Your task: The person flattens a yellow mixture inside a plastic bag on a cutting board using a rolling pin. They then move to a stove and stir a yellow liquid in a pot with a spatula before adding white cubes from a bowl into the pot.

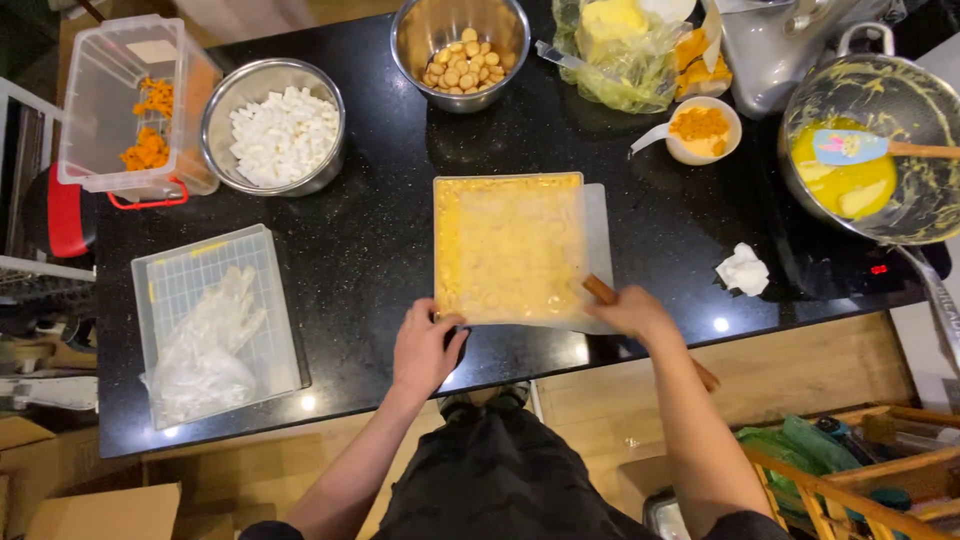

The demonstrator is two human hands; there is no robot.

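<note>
- The black polished stone countertop (380,250) carried every item; the square yellow-filled tray served as the landmark.
- The square translucent tray of pale yellow mixture under a clear sheet (510,248) lay at the counter's near edge, roughly central.
- The dark frying pan holding melted yellow butter and a blue spatula (880,150) stood far right of the tray.
- The clear plastic box with orange pieces (130,105) stood far left of the tray, at the back.
- The flat translucent lid bearing a crumpled clear glove (215,320) lay left of the tray.
- The steel bowl of white cubes (275,125) stood behind the tray to the left.
- The steel bowl of small round biscuits (460,50) stood directly behind the tray.
- The left hand (425,350) rested at the tray's near left corner, fingers loosely curled against its edge.
- The right hand (630,312) was at the tray's near right corner, fingers wrapped around a brown wooden rolling stick (600,290).
</note>
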